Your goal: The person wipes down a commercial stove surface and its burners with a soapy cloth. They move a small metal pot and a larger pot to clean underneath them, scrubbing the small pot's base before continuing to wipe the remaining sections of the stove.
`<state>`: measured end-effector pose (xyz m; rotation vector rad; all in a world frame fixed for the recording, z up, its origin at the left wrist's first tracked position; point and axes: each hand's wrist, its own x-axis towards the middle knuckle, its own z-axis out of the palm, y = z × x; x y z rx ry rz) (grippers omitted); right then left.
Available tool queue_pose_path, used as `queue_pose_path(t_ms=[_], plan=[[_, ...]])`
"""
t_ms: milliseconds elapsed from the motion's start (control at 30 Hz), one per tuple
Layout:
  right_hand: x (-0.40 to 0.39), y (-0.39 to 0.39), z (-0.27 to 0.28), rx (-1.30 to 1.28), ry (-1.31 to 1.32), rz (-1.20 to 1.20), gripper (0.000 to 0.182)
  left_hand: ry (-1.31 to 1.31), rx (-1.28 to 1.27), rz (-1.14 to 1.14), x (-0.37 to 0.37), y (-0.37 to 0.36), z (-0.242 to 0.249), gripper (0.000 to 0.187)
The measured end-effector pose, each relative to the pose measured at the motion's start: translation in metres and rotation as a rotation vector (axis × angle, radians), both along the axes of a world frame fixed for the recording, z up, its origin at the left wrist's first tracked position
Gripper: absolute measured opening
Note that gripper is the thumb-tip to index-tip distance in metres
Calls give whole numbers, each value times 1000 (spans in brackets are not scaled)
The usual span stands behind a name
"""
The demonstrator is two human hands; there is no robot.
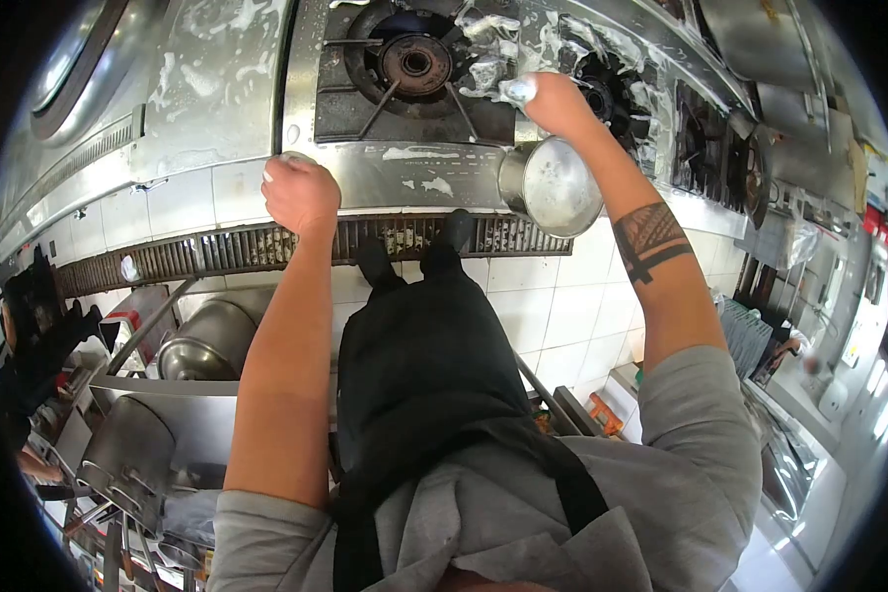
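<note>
My left hand [301,195] is closed in a fist at the front edge of the steel stove [365,163]. Whatever is inside it, if anything, is hidden. Over the right side of the near burner grate [488,113], my right hand [555,102] is closed around a small white, foamy thing [519,91], too covered in suds to name. Foam coats the stove top on that side. Below my right forearm, a round metal pot [562,185] with whitish liquid or foam inside sits at the stove's front edge. A rusty burner [416,64] lies between my hands, farther back.
A soapy steel counter [202,94] adjoins on the left. At my feet runs a floor drain grate [217,252]. Large metal pots [128,449] stand on shelving at lower left, where part of another person's arm [39,468] shows. More pans hang at right.
</note>
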<state>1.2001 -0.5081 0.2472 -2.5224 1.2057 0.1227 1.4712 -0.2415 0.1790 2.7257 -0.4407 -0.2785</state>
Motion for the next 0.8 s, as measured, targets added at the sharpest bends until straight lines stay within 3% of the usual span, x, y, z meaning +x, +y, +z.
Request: queue_pose_path(t_ms=[67, 133, 233, 333, 600, 733, 767, 800], plan=[[10, 3, 19, 48, 66, -22, 28, -1, 6, 8, 1, -2, 3, 30], [30, 19, 36, -69, 352, 96, 29, -21, 2, 16, -1, -2, 2, 27], [56, 38, 53, -50, 460, 149, 28, 8, -12, -3, -3, -2, 10, 26], [68, 64, 38, 45, 396, 126, 26, 12, 11, -19, 1, 0, 2, 32], [87, 88, 26, -55, 255, 35, 19, -46, -14, 1, -4, 2, 4, 27], [65, 83, 26, -17, -44, 38, 21, -53, 16, 14, -5, 6, -2, 25], [55, 78, 47, 39, 280, 82, 22, -67, -22, 4, -6, 8, 0, 25], [54, 76, 45, 42, 281, 86, 22, -65, -19, 8, -6, 8, 1, 25]])
